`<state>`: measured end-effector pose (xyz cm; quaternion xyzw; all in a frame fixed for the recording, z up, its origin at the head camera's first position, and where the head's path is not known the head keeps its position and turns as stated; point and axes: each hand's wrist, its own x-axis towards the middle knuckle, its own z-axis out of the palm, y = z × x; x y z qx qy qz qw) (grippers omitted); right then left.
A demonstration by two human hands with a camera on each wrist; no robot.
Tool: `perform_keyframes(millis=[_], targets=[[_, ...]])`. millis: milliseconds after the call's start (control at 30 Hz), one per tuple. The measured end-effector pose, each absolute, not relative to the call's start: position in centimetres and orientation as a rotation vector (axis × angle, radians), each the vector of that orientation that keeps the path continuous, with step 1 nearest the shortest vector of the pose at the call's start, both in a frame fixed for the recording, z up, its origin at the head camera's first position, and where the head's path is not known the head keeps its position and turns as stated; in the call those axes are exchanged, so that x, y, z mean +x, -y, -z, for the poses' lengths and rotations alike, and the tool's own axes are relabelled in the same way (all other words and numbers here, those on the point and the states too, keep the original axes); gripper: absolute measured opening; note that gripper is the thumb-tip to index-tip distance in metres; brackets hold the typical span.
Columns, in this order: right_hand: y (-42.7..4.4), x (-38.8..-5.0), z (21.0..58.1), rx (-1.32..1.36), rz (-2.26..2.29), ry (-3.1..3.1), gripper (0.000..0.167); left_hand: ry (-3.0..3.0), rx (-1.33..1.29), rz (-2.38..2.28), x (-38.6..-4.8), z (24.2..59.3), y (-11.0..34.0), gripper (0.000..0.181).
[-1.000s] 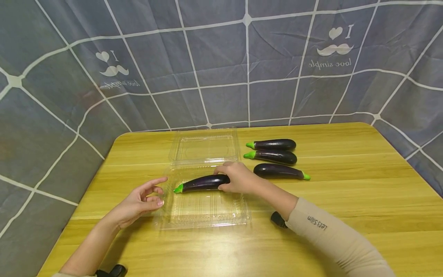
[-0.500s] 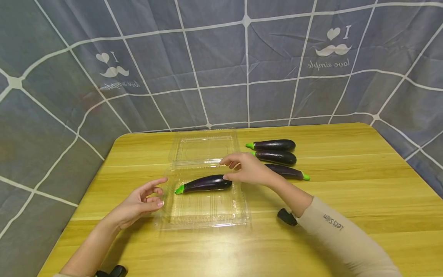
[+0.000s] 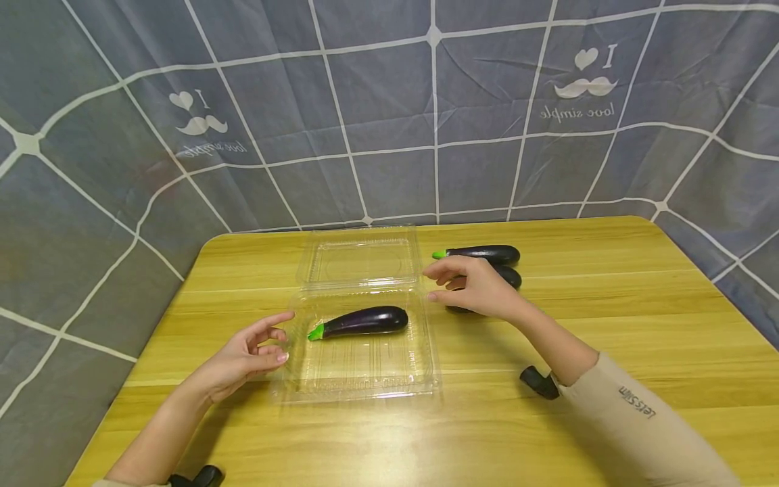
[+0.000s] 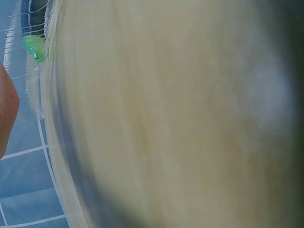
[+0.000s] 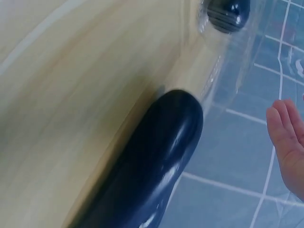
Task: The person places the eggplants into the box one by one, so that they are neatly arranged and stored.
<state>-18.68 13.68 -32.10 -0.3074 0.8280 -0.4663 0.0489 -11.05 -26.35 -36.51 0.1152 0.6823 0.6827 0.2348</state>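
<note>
One dark eggplant (image 3: pixel 366 321) lies in the base of the clear plastic container (image 3: pixel 365 391), its green stem toward the left. The left hand (image 3: pixel 246 355) is beside the container's left edge, fingers loosely bent and holding nothing. Over the loose eggplants right of the container is the right hand (image 3: pixel 477 287), empty, thumb and fingers apart. It hides most of the nearest eggplant and part of the middle one (image 3: pixel 508 276); the far eggplant (image 3: pixel 487 254) shows nearly whole. In the right wrist view an eggplant (image 5: pixel 156 152) lies below the hand (image 5: pixel 290 147).
The clear lid (image 3: pixel 365 260) lies folded back behind the container's base. The wooden table (image 3: pixel 389 446) meets a grey curtain (image 3: pixel 389 122) with white grid lines at the back and sides. A black wrist device (image 3: pixel 538 383) is below the right forearm.
The right hand has let go of the eggplant in the container and moved right, over the loose eggplants. The left hand has stayed in place.
</note>
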Motion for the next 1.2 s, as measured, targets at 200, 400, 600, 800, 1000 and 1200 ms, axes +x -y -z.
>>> perform_keyframes(millis=[200,400,600,800,1000,1200], targets=[[-16.1,-18.4,32.2,-0.899,1.41,-2.583,0.033,-1.879,0.306,-1.873,-11.0,36.5,26.3,0.062],[-18.4,-18.1,32.5,-0.853,1.391,-2.644,0.032,-1.87,0.307,-1.882,-11.0,36.5,26.3,0.061],[-20.3,-17.9,32.8,-0.79,1.365,-2.692,0.031,-1.87,0.31,-1.886,-11.0,36.6,26.3,0.061],[-22.0,-17.7,33.3,-0.707,1.36,-2.703,0.029,-1.866,0.323,-1.888,-11.0,36.6,26.4,0.06],[-23.1,-17.5,34.0,-0.69,1.393,-2.7,0.03,-1.873,0.327,-1.88,-11.0,36.6,26.4,0.06],[-24.0,-17.5,34.9,-0.643,1.377,-2.706,0.034,-1.878,0.316,-1.871,-11.0,36.5,26.3,0.061]])
